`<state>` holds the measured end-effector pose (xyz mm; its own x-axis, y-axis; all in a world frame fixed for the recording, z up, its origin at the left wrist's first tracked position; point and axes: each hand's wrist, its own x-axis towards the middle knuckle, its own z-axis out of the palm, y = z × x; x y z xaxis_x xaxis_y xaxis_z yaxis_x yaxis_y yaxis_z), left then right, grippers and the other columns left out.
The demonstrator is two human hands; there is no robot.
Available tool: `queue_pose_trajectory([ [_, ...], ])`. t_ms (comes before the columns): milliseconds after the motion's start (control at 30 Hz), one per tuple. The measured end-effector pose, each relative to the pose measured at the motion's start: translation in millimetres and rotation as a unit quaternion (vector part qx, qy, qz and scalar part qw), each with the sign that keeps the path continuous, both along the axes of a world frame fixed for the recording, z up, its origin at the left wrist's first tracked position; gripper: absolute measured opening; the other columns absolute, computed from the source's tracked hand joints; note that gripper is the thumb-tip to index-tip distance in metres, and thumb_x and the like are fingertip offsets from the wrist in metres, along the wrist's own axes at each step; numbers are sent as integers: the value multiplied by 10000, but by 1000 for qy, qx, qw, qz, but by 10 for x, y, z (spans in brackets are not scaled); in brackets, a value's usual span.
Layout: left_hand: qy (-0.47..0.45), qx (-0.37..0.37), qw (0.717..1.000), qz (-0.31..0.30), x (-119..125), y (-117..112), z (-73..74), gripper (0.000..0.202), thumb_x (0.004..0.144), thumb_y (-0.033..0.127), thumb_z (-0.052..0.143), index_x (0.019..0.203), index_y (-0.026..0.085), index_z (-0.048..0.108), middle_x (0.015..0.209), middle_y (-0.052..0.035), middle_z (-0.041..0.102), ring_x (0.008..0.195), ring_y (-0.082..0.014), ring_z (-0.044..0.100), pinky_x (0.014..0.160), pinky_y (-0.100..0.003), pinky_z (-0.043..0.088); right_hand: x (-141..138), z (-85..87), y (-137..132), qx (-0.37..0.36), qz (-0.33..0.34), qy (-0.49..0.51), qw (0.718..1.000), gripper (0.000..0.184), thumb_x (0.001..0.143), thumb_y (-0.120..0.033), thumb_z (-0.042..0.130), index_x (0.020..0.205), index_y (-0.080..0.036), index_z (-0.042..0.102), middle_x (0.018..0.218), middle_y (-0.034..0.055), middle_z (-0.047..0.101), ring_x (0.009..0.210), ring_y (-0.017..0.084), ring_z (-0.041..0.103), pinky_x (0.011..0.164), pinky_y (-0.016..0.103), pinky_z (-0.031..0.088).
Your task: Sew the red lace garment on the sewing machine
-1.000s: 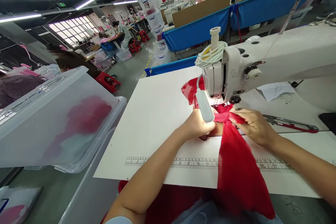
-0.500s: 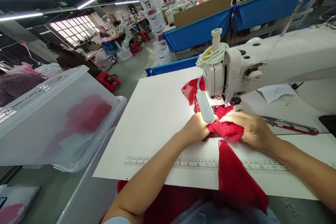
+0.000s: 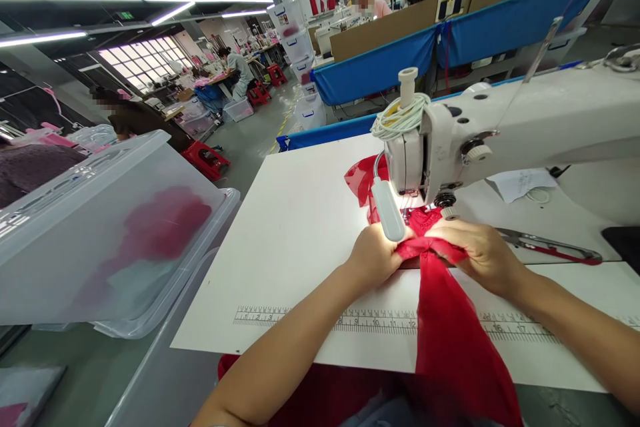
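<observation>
Red sheer fabric point(image 3: 453, 320) runs from under the head of a white sewing machine point(image 3: 530, 113), across the table, and down over its front edge. My left hand point(image 3: 377, 255) is closed on the fabric just left of the needle area, its fingertips partly behind a small grey lamp point(image 3: 389, 209). On the other side, my right hand point(image 3: 475, 250) grips the same fabric with fingers and thumb. Between the hands the cloth is gathered into a band. The lamp and machine head hide part of the presser foot.
Thread snips point(image 3: 550, 245) with a red handle lie right of my right hand. A ruler strip point(image 3: 370, 321) runs along the white table point(image 3: 295, 213). A translucent plastic box point(image 3: 105, 233) stands at the left. Several people sit at work beyond.
The fabric between my hands has been turned and drawn into a band, joining the length that hangs over the edge. Both hands stay near the needle. The view has shifted slightly.
</observation>
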<state>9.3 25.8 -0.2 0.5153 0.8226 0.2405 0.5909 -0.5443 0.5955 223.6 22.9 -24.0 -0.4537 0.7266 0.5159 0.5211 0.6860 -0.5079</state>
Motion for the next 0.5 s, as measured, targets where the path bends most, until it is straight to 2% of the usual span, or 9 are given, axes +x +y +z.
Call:
queue_pose_trajectory([
  [100, 109, 102, 989, -13, -36, -39, -102, 152, 872, 138, 547, 907, 192, 685, 702, 2, 569, 588, -127, 459, 529, -232, 358, 37, -26, -13, 34, 16, -49, 998, 204, 961, -231, 482, 1021, -235, 676, 924, 52, 706, 753, 174, 648, 608, 257, 476],
  [233, 207, 172, 962, -37, -47, -104, -150, 257, 879, 46, 454, 923, 184, 666, 763, -22, 603, 571, -115, 475, 490, -214, 337, 63, -36, -22, 78, -4, -102, 992, 288, 854, -38, 444, 919, -230, 648, 914, 50, 688, 738, 170, 621, 592, 258, 446],
  [367, 253, 148, 954, -64, -28, -180, -34, 287, 893, 38, 430, 1015, 174, 651, 944, -62, 646, 655, -128, 554, 507, -216, 402, 71, -13, -10, 98, 5, -123, 988, 205, 856, -53, 465, 814, -218, 580, 853, 46, 657, 693, 167, 580, 579, 270, 420],
  [500, 277, 87, 953, -87, 0, -273, 167, 251, 893, 194, 529, 1101, 115, 645, 1065, -112, 644, 749, -183, 601, 590, -284, 514, 84, -5, -2, 104, 12, -131, 986, 202, 862, -53, 464, 812, -215, 572, 814, 35, 635, 676, 163, 558, 586, 278, 404],
])
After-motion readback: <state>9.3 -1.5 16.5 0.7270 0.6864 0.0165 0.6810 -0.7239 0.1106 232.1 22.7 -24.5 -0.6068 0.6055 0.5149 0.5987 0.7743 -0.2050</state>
